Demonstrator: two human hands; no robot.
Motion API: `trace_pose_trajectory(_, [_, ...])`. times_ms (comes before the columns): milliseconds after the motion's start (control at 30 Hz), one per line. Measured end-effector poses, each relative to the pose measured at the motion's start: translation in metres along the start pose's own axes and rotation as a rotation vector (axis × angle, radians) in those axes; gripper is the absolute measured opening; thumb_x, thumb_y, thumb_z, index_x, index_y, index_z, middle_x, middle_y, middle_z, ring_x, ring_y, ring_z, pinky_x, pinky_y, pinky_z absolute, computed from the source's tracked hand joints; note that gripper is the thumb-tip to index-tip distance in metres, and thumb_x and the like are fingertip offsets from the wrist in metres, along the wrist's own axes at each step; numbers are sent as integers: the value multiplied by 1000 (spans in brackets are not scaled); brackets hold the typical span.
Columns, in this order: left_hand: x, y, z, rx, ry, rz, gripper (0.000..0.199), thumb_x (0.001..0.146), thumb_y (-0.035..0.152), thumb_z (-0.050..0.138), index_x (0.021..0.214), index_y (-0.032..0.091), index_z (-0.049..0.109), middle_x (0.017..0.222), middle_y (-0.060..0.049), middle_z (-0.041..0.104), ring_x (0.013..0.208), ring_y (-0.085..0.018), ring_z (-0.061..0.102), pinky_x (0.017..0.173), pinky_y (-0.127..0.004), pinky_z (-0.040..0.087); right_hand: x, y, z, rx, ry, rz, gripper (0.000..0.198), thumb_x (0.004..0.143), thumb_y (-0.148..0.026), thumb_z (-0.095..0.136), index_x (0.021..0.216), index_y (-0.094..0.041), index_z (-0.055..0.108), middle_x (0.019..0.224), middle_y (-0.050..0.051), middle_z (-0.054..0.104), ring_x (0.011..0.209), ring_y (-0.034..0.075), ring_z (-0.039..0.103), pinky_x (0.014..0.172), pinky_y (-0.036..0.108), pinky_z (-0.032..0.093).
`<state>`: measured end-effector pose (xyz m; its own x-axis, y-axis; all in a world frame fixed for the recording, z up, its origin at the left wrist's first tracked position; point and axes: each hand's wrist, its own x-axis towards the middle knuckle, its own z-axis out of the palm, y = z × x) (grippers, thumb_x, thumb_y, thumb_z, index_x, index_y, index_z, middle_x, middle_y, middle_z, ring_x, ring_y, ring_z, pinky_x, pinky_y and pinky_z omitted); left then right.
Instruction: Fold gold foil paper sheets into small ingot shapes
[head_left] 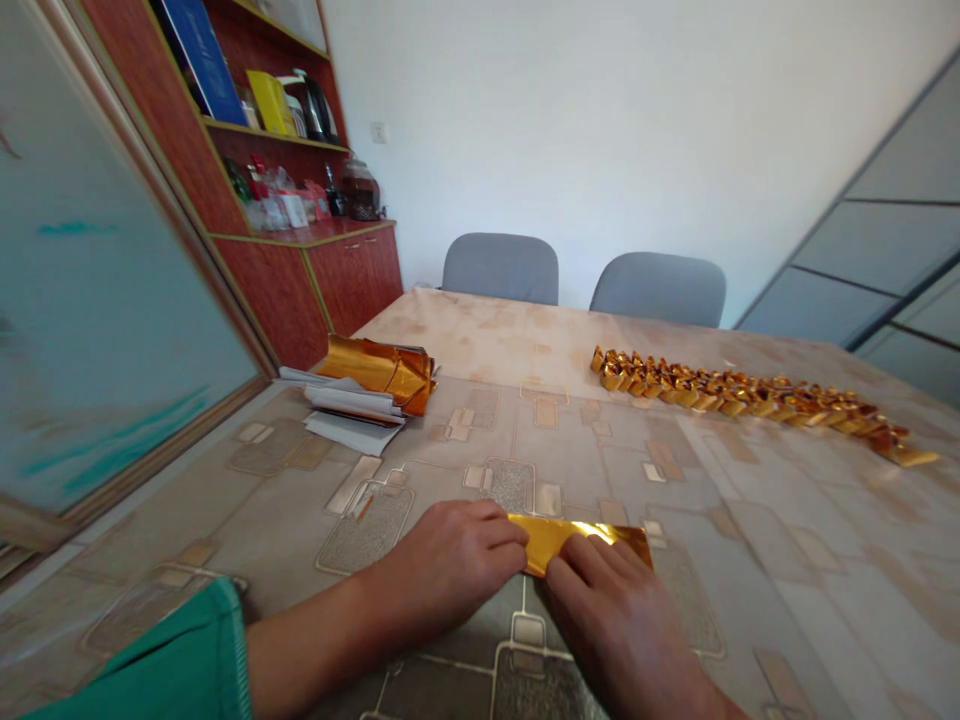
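A folded strip of gold foil paper [551, 535] lies across the patterned tablecloth, just in front of me. My left hand [469, 550] closes over its left end, fingers bent together. On the right part of the strip, the fingers of my right hand [611, 590] are curled and pressed down on its near edge. Both thumbs are mostly hidden beneath the hands. The strip looks flat and narrow, with a bright shine along its upper edge.
Left of centre lies a loosely rolled stack of gold foil sheets [382, 370] with grey-white backs. A long row of folded gold paper pieces [735, 390] stretches along the table's right side. Two grey chairs [501, 268] stand behind the table, and a red-brown cabinet [356, 268] at back left.
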<state>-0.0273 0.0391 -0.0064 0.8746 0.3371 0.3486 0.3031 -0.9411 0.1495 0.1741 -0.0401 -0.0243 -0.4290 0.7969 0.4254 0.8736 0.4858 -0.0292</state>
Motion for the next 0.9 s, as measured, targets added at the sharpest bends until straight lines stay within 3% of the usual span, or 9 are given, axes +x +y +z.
trace_pose_trajectory(267, [1,3,4,-186,-4,-123,25,100,26,43,89,18,65,85,-3,66,80,-17,57,73,-29,44,0,-4,-11,232,-26,121,21,93,-19,47,75,-22,56,74,2,62,66,19,56,60,29,36])
trace_pose_trajectory(433, [6,4,15,-194,34,-211,22,101,29,45,104,19,64,89,-4,67,83,-20,59,76,-31,44,6,-5,-6,279,-38,260,16,92,-24,55,76,-23,60,74,2,64,67,20,57,62,30,36])
trace_pose_trajectory(600, [5,2,10,-284,44,-276,23,96,27,55,117,19,59,94,-4,67,87,-20,59,75,-30,45,5,-4,1,335,17,324,23,92,-21,52,69,-22,56,69,2,62,62,18,55,60,29,34])
trace_pose_trajectory(900, [3,-3,8,-319,40,-361,11,95,24,58,101,20,65,92,-2,69,88,-20,57,79,-32,40,3,-2,9,224,21,303,23,90,-18,52,67,-22,50,66,1,57,58,18,53,56,28,33])
